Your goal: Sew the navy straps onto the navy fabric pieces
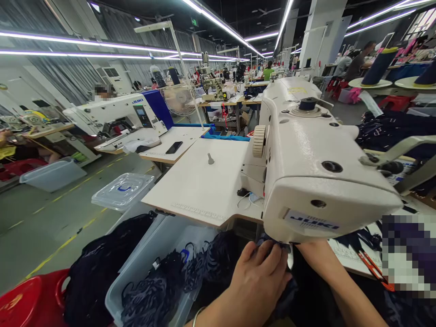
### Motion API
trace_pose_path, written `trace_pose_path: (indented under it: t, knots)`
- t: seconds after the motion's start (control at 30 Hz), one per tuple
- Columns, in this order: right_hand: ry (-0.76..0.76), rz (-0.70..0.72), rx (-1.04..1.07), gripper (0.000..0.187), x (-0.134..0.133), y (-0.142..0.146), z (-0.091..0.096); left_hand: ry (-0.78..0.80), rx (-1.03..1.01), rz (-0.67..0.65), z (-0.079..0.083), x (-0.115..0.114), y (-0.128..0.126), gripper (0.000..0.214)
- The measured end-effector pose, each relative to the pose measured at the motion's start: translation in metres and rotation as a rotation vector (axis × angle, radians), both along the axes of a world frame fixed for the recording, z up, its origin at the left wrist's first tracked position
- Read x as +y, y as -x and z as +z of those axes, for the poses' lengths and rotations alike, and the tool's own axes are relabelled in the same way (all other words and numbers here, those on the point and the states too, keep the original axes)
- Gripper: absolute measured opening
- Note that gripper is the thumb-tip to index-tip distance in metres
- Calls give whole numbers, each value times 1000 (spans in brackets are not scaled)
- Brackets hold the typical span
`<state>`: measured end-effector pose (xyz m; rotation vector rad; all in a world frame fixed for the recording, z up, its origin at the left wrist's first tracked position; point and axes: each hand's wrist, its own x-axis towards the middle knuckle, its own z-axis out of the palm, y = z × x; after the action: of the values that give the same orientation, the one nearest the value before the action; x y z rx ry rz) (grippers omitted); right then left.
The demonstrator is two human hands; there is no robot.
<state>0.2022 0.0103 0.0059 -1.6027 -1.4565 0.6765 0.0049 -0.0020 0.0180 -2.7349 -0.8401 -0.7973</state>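
My left hand (255, 279) is at the near end of a white JUKI sewing machine (306, 159), its fingers curled down on dark navy fabric (288, 290) below the machine head. From the right, my right hand (311, 250) reaches beneath the same head; its fingers are hidden by the machine. More of the dark fabric hangs between my forearms. The needle area cannot be seen from here.
Left of my hands, a clear plastic bin (114, 290) holds navy straps. A red stool (30, 299) stands beside a dark cloth pile (98, 263). Orange-handled scissors (374, 270) lie to the right. A phone (174, 147) rests on the table beyond.
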Motion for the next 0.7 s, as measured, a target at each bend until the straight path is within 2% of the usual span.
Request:
trace_pose_path:
  t: [0.1,0.23,0.5,0.7]
  knots:
    - [-72,14,-66,28,8,-7,-9,-11,11,40,1,-1,-4,33]
    - [-94,35,-88,21,17,-14,-16,-36,20,70,0,-2,-7,33]
    - [-66,25,-53,23,17,-11,-17,-17,6,65,-8,-4,-7,35]
    - [-64,-15,-16,22,16,-17,-23,-9,18,59,-4,-2,-8,35]
